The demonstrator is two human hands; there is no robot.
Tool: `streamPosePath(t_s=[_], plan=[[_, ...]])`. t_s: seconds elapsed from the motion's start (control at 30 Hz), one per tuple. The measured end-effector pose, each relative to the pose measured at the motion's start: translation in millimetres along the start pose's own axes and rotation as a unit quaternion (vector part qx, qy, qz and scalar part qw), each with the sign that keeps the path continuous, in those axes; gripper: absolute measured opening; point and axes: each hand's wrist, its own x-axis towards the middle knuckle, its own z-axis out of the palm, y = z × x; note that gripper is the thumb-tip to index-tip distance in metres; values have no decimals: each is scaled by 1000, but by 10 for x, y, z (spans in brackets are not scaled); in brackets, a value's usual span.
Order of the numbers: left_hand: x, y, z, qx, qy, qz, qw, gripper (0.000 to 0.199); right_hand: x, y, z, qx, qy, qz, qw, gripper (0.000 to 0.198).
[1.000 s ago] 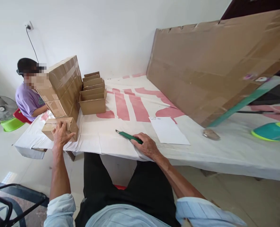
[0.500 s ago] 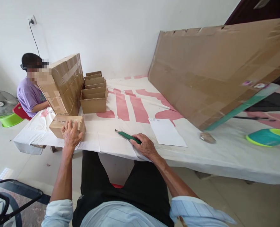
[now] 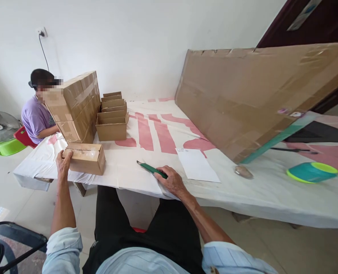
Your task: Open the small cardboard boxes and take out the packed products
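Note:
A small closed cardboard box (image 3: 87, 161) with tape along its top lies near the table's front edge. My left hand (image 3: 62, 161) grips its left end, with part of the fingers hidden behind the corner. In my right hand (image 3: 171, 179) is a green utility knife (image 3: 149, 168), its tip pointing left over the cloth. The fingers are closed around the handle, and the hand rests by the table edge. A white sheet of paper (image 3: 197, 165) with some writing at its top lies right of that hand.
Open cardboard boxes (image 3: 111, 131) stand in a row behind, beside a taped stack of boxes (image 3: 80, 104). A large cardboard panel (image 3: 243, 99) leans at the right. A teal container (image 3: 311, 172) lies on the cloth-covered table (image 3: 251, 201). A person (image 3: 36, 116) sits at the far left.
My left hand has moved from the top of the cardboard box to its left end. The box has turned slightly. My right hand still holds the utility knife; the view has shifted a little.

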Motion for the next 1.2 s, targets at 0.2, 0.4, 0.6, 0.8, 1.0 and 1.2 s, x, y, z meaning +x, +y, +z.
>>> streamPosePath(t_s=[0.2,0.4,0.6,0.8,1.0,1.2], plan=[[-240,-50,156,-47,-32,10,998,62,-2,-7,8,0,0,5,1000,25],[-783,145,392,-62,-82,49,993,60,3,0,-15,-8,-9,2,1000,23],[-1136,199,365,-66,-169,75,980,68,9,15,-42,-13,-22,4,1000,23],[-910,-24,348,-196,-319,51,926,119,16,-8,-78,-17,-23,4,1000,21],[-792,-79,434,-192,-410,30,891,131,19,-42,-82,-19,-11,3,1000,19],[-942,-60,458,-167,-426,51,888,120,14,-47,-82,-28,-21,3,999,19]])
